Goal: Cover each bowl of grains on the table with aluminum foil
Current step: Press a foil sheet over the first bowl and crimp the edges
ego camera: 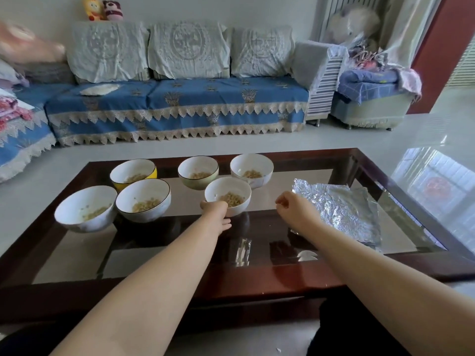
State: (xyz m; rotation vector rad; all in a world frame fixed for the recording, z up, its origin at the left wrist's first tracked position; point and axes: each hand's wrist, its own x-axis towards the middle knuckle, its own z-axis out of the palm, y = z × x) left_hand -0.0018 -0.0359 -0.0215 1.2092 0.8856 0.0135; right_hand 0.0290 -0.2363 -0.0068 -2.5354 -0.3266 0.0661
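Note:
Several white bowls of grains stand uncovered on the glass-topped coffee table point(257, 258). My left hand point(215, 210) grips the near rim of the closest white bowl point(232, 191), thumb at the rim and fingers under its side. My right hand point(290, 205) hovers just right of that bowl with its fingers loosely curled, holding nothing. A stack of crinkled aluminum foil sheets point(341, 211) lies flat on the table to the right of my right hand. A yellow-sided bowl point(132, 172) sits at the back left.
Two white bowls point(84, 209) point(144, 199) stand at the left, two more point(198, 170) point(252, 168) behind the held bowl. A blue-covered sofa point(177, 104) lies beyond the table. The dark wooden table frame runs along the near edge.

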